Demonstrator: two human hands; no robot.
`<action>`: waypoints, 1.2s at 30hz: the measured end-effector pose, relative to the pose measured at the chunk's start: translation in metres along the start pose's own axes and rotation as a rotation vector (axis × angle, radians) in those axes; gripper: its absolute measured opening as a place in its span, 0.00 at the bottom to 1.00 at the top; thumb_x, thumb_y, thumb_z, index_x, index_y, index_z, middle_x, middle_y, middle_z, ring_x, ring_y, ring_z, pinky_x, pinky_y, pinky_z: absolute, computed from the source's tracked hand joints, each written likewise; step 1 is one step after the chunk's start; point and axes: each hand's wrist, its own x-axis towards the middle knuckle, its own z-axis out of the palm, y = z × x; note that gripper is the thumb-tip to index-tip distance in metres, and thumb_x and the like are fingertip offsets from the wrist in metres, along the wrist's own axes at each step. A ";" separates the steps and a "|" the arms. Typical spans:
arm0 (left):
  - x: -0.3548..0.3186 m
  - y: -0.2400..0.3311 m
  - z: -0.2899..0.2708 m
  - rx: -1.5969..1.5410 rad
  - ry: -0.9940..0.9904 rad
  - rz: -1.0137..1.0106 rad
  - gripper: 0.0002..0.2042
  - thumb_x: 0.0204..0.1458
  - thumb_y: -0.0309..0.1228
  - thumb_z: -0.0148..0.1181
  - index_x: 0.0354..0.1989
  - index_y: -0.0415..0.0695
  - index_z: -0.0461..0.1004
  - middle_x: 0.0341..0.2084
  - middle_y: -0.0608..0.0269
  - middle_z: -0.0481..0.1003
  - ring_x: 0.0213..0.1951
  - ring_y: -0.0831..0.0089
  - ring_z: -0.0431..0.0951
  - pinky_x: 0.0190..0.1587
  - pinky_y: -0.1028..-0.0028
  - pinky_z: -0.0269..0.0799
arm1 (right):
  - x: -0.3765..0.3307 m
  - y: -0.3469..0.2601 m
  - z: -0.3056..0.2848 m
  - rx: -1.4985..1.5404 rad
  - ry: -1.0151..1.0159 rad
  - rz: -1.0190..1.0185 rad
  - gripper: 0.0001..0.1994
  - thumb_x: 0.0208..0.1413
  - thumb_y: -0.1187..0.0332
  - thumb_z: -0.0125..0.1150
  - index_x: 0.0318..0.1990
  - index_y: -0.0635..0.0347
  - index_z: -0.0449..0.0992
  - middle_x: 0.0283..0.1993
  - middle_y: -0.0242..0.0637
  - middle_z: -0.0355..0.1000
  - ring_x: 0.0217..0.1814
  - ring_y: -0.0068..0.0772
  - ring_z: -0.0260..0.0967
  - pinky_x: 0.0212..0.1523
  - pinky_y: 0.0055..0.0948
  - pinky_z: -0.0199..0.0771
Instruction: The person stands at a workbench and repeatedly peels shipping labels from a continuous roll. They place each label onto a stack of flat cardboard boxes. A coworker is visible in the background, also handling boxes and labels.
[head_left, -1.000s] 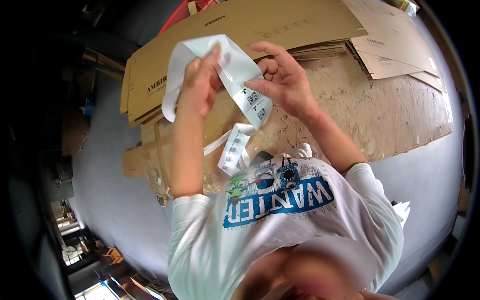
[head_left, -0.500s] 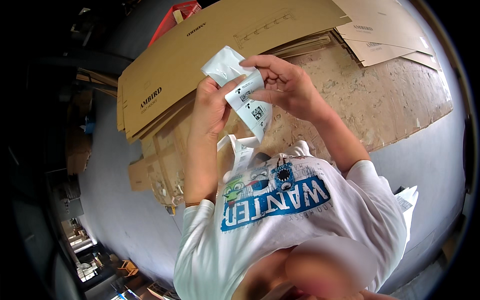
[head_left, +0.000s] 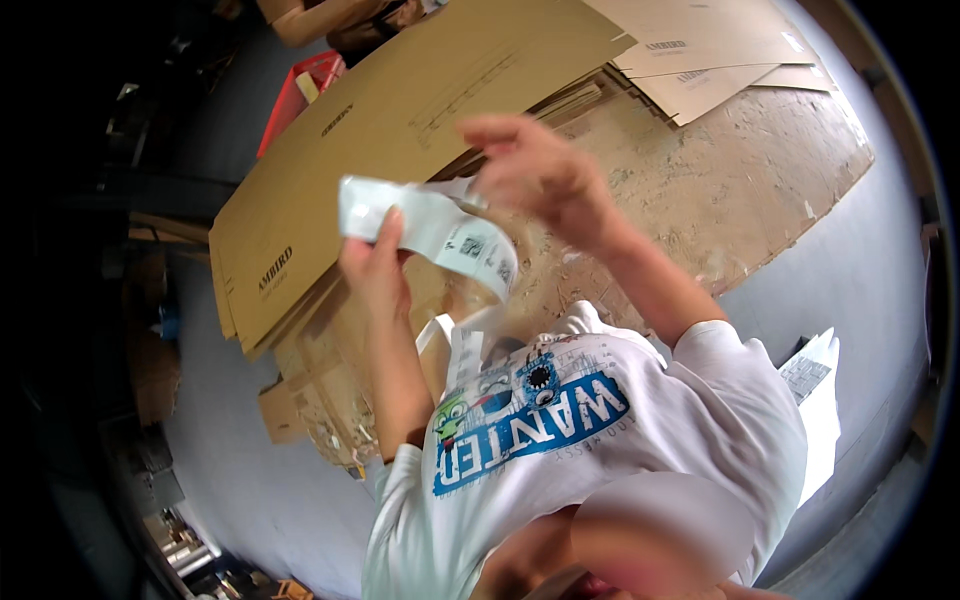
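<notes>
My left hand (head_left: 376, 278) pinches a white strip of printed labels (head_left: 440, 238) between thumb and fingers. Square black codes show on the strip, which curls to the right and hangs in a loop toward my shirt. To the right of the strip's upper edge is my right hand (head_left: 545, 185), smeared by motion. A pale edge (head_left: 458, 190) shows beside its fingers; whether they hold it I cannot make out. Under both hands lies a stack of flat brown cardboard sheets (head_left: 300, 215) with dark print.
The worn board surface (head_left: 700, 190) bears the sheets; more cardboard pieces (head_left: 700, 60) lie at the far right. Behind the stack stands a red crate (head_left: 285, 110), and another person's arm (head_left: 315, 20) reaches in there. White papers (head_left: 815, 400) are at my right side.
My left hand has moved left and down with the label strip. My right hand has come away from the strip's face. Another person's arm has appeared at the top.
</notes>
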 end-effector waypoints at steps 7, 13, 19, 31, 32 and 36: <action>-0.025 0.006 -0.055 -0.173 0.125 0.080 0.16 0.52 0.19 0.54 0.51 0.34 0.68 0.44 0.55 0.73 0.44 0.67 0.75 0.47 0.68 0.73 | 0.117 0.072 -0.164 -0.500 0.209 0.437 0.11 0.49 0.64 0.64 0.33 0.65 0.78 0.26 0.35 0.73 0.28 0.21 0.68 0.32 0.23 0.68; -0.031 0.003 -0.071 -0.060 0.215 0.127 0.17 0.54 0.25 0.56 0.52 0.36 0.67 0.44 0.57 0.73 0.45 0.68 0.74 0.46 0.67 0.73 | 0.138 0.130 -0.186 -0.954 -0.203 0.578 0.17 0.43 0.61 0.67 0.38 0.63 0.77 0.34 0.40 0.76 0.36 0.31 0.73 0.40 0.31 0.70; 0.029 0.013 -0.131 0.470 0.319 0.263 0.16 0.57 0.26 0.48 0.53 0.33 0.67 0.46 0.55 0.73 0.44 0.68 0.74 0.45 0.72 0.71 | 0.135 0.140 -0.187 -0.984 -0.220 0.515 0.18 0.42 0.59 0.67 0.40 0.59 0.78 0.36 0.42 0.76 0.38 0.38 0.73 0.42 0.34 0.70; 0.039 -0.003 -0.163 0.641 0.298 0.241 0.17 0.57 0.26 0.45 0.53 0.32 0.67 0.46 0.53 0.72 0.43 0.67 0.74 0.44 0.72 0.71 | 0.144 0.118 -0.174 -1.170 -0.220 0.571 0.24 0.37 0.53 0.68 0.42 0.57 0.78 0.37 0.45 0.76 0.40 0.42 0.74 0.42 0.35 0.72; 0.038 -0.003 -0.160 0.623 0.303 0.208 0.16 0.58 0.26 0.45 0.53 0.32 0.68 0.46 0.53 0.72 0.43 0.67 0.74 0.44 0.72 0.71 | 0.143 0.117 -0.174 -1.164 -0.243 0.567 0.24 0.37 0.53 0.68 0.42 0.58 0.78 0.37 0.46 0.76 0.40 0.43 0.74 0.43 0.35 0.72; 0.039 -0.009 -0.163 0.635 0.329 0.252 0.16 0.57 0.26 0.45 0.52 0.33 0.68 0.45 0.53 0.72 0.42 0.68 0.74 0.42 0.72 0.72 | 0.144 0.111 -0.167 -1.211 -0.244 0.553 0.24 0.37 0.54 0.67 0.42 0.59 0.78 0.38 0.47 0.76 0.40 0.44 0.74 0.43 0.36 0.72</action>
